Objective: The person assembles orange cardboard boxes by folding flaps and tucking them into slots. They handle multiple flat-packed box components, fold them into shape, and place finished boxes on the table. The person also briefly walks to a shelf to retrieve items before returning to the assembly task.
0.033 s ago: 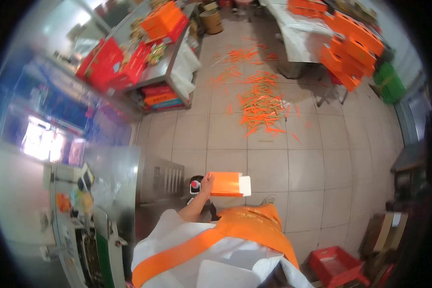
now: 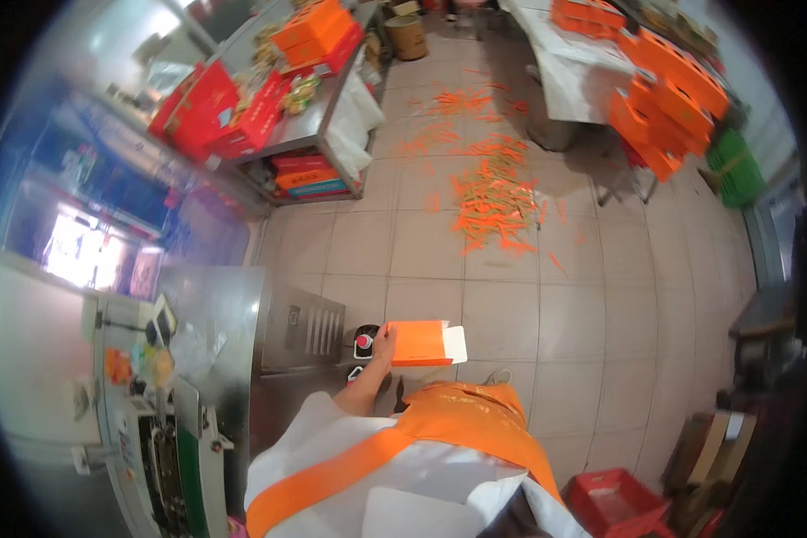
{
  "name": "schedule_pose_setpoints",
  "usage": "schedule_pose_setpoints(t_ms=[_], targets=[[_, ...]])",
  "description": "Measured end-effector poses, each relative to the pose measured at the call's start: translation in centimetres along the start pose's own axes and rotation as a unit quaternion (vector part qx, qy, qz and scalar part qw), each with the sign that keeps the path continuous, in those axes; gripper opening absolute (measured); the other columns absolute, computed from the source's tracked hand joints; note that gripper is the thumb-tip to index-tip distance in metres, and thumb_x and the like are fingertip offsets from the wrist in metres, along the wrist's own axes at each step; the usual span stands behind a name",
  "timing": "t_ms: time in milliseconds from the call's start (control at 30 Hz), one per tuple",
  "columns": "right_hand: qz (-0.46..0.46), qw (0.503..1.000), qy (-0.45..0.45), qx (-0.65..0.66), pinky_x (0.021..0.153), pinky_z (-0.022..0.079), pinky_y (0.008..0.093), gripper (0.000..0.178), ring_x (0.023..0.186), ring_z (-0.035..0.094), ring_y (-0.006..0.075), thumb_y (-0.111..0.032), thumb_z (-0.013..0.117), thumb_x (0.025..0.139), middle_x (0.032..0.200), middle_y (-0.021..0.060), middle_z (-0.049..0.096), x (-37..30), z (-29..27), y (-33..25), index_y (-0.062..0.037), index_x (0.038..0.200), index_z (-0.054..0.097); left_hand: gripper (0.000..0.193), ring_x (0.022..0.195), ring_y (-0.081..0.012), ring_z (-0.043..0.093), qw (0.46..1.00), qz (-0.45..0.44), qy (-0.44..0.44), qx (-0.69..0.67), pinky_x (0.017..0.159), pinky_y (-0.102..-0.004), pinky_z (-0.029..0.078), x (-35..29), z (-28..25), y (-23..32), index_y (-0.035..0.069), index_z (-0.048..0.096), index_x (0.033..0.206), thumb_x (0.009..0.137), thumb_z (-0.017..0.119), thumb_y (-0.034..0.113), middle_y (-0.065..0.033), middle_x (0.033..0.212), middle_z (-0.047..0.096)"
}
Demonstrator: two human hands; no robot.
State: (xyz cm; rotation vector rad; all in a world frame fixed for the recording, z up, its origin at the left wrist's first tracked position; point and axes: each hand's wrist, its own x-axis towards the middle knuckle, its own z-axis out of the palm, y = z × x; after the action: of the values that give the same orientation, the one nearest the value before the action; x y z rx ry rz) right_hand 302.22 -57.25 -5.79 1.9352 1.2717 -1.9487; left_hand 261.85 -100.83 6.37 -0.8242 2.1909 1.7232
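Observation:
My left hand (image 2: 384,344) is closed on the left end of an orange cardboard box (image 2: 418,344), held in front of my apron over the tiled floor. At the box's right end a white-lined flap (image 2: 457,344) sticks out. Just left of my hand, low down, stands a dark container with a red cap (image 2: 363,342). My right hand does not show anywhere in the picture.
Orange and greenish strips (image 2: 493,206) lie scattered on the floor ahead. A steel cabinet (image 2: 300,327) stands close on my left. A metal table (image 2: 314,134) holds red and orange boxes. Orange cartons (image 2: 663,99) are stacked far right; a red crate (image 2: 614,502) sits near right.
The whole view has shifted slightly. The orange box is tilted a little differently in my left hand, which keeps its hold.

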Motion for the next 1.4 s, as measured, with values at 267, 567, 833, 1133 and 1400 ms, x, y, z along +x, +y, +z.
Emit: schedule_pose_setpoints(t_ms=[267, 567, 833, 1133, 1400], targets=[[-0.352, 0.930, -0.075, 0.078, 0.062, 0.046, 0.0250, 0.022, 0.079, 0.056, 0.0125, -0.028, 0.053, 0.093, 0.090, 0.0022, 0.057, 11.1, 7.6, -45.3, -0.0099, 0.105, 0.050, 0.038, 0.102, -0.0219, 0.057, 0.922, -0.108, 0.215, -0.303, 0.087, -0.0350, 0.047, -4.7, -0.5, -2.1, 0.007, 0.047, 0.122, 0.094, 0.048, 0.033, -0.0070, 0.118, 0.053], [-0.388, 0.831, -0.336, -0.217, 0.070, 0.045, 0.0233, 0.025, 0.083, 0.056, 0.0109, -0.030, 0.052, 0.094, 0.095, 0.0015, 0.058, 2.5, 48.2, -60.3, -0.0095, 0.108, 0.054, 0.042, 0.104, -0.0227, 0.056, 0.835, -0.078, 0.338, -0.428, 0.085, -0.0366, 0.048, 1.5, 1.6, 1.3, 0.005, 0.043, 0.125, 0.095, 0.047, 0.034, -0.0083, 0.117, 0.054], [-0.048, 0.886, -0.350, -0.300, 0.054, 0.047, 0.0273, 0.022, 0.066, 0.057, 0.0159, -0.029, 0.059, 0.086, 0.079, 0.0018, 0.057, 12.0, 51.6, -48.1, -0.0081, 0.092, 0.055, 0.045, 0.110, -0.0223, 0.052, 0.850, -0.062, 0.358, -0.381, 0.089, -0.0364, 0.046, 15.5, -1.2, 10.1, 0.008, 0.042, 0.127, 0.095, 0.046, 0.039, -0.0078, 0.120, 0.052], [0.043, 0.872, -0.217, -0.437, 0.052, 0.043, 0.0281, 0.017, 0.065, 0.054, 0.0141, -0.025, 0.054, 0.090, 0.073, 0.0011, 0.054, 17.9, 70.1, -55.9, -0.0093, 0.086, 0.051, 0.042, 0.102, -0.0244, 0.056, 0.751, -0.155, 0.505, -0.396, 0.086, -0.0373, 0.045, 28.5, 1.8, 12.9, 0.004, 0.049, 0.121, 0.092, 0.048, 0.035, -0.0076, 0.114, 0.056], [-0.034, 0.847, -0.453, -0.276, 0.050, 0.040, 0.0289, 0.016, 0.064, 0.050, 0.0125, -0.022, 0.049, 0.093, 0.068, 0.0004, 0.051, 16.2, 108.3, -71.5, -0.0103, 0.081, 0.048, 0.037, 0.097, -0.0261, 0.058, 0.773, -0.189, 0.446, -0.410, 0.080, -0.0395, 0.047, 40.6, 1.2, 23.9, 0.007, 0.054, 0.113, 0.089, 0.049, 0.034, -0.0095, 0.109, 0.059]])
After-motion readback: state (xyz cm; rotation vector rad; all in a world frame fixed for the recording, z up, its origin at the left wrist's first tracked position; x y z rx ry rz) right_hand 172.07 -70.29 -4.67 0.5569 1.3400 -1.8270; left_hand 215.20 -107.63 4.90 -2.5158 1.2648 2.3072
